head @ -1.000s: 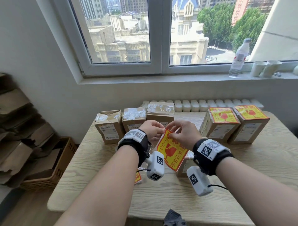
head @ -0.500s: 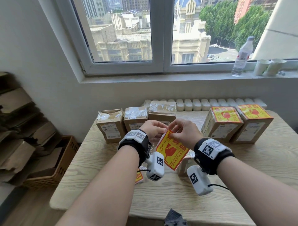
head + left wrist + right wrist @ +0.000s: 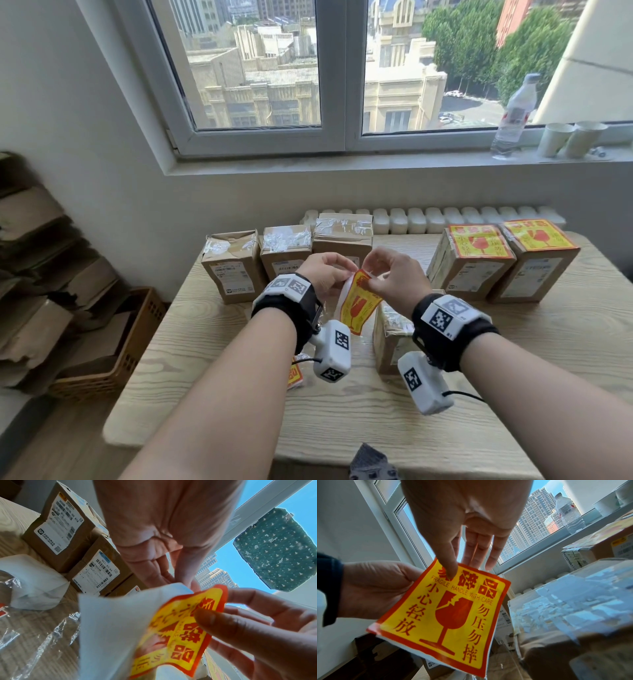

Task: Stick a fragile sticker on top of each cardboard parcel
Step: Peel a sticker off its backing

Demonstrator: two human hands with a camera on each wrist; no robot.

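Note:
A yellow and red fragile sticker (image 3: pixel 358 303) hangs between both hands above the wooden table (image 3: pixel 513 359). My left hand (image 3: pixel 325 275) pinches its white backing (image 3: pixel 111 628) at the top. My right hand (image 3: pixel 394 279) pinches the sticker's (image 3: pixel 450 612) top corner, thumb on the printed face (image 3: pixel 180 632), and that corner stands off the backing. A taped cardboard parcel (image 3: pixel 388 337) with a bare top sits under my right wrist. Three bare-topped parcels (image 3: pixel 286 251) line the back left. Two parcels (image 3: pixel 474 263) at the back right carry stickers.
More stickers (image 3: pixel 294 375) and clear plastic wrap (image 3: pixel 42 642) lie on the table by my left wrist. A water bottle (image 3: pixel 517 113) and paper cups (image 3: pixel 556 138) stand on the windowsill. A basket (image 3: pixel 113 356) and flattened cardboard sit on the floor at the left.
The sticker's top corner has come away from the white backing, which now shows along its left edge. Both hands stay at the same spot above the table.

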